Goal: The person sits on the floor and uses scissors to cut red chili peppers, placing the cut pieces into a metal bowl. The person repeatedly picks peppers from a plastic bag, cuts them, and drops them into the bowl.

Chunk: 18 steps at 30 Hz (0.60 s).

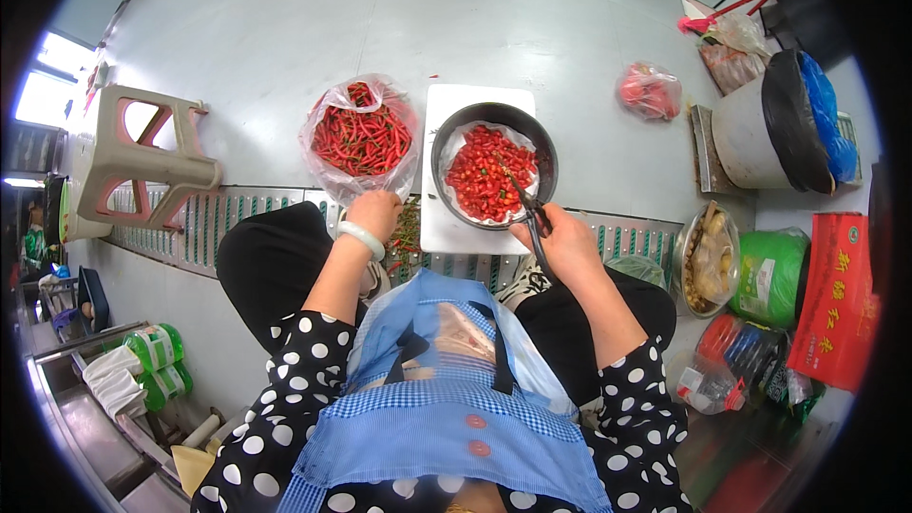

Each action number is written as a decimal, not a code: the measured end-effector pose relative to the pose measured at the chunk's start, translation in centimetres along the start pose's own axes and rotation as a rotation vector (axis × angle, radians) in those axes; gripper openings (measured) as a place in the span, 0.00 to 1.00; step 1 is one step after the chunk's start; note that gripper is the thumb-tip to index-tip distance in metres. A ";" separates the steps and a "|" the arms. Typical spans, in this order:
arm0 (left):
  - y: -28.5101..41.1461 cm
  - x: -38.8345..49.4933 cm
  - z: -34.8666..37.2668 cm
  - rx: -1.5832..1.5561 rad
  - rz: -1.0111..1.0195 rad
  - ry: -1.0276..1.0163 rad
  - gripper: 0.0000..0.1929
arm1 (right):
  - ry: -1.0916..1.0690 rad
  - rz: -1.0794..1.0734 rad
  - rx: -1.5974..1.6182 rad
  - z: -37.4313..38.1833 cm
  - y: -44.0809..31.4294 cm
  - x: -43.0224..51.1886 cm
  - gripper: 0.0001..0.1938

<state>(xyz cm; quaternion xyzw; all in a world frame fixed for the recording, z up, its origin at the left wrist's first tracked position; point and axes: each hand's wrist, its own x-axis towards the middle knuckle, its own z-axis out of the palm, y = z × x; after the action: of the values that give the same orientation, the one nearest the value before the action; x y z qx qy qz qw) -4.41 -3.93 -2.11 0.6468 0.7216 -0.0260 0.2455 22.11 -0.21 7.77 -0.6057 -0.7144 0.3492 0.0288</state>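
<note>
My right hand grips dark-handled scissors, whose blades reach over a dark round pot. Cut red chilies lie on a white liner inside that pot. Under it is a white board. My left hand, with a pale bangle at the wrist, has its fingers curled at the near edge of a clear plastic bag. Whole red chilies with green stems fill the bag. Whether those fingers pinch anything is hidden. Beside them, green chili stems are heaped on the floor grating.
A beige plastic stool lies on its side at left. On the right are a tied bag of red items, a large bin, a metal bowl and a red box. A slotted metal drain grating crosses the floor.
</note>
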 end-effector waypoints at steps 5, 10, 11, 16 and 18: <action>-2.2 0.5 1.7 0.001 -0.073 0.128 0.10 | 0.028 -0.098 0.013 -0.7 -1.1 -0.3 0.21; -2.9 2.2 1.2 -0.128 -0.267 0.292 0.14 | 0.053 -0.213 0.017 -1.0 -1.8 -0.4 0.19; -2.9 2.6 1.2 -0.142 -0.298 0.322 0.14 | 0.055 -0.244 0.015 -1.1 -2.0 -0.4 0.19; -2.8 5.6 3.2 -0.091 -0.363 0.264 0.19 | 0.004 -0.286 -0.001 -1.1 -2.4 -0.2 0.19; -3.4 6.2 4.8 -0.057 -0.262 0.503 0.17 | 0.006 -0.309 -0.003 -1.0 -2.5 0.0 0.19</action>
<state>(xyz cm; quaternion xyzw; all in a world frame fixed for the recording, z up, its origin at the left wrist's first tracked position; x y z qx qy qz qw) -6.38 -0.49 -9.72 0.5271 0.8376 0.1243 0.0715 20.50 0.20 9.90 -0.4897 -0.7994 0.3379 0.0833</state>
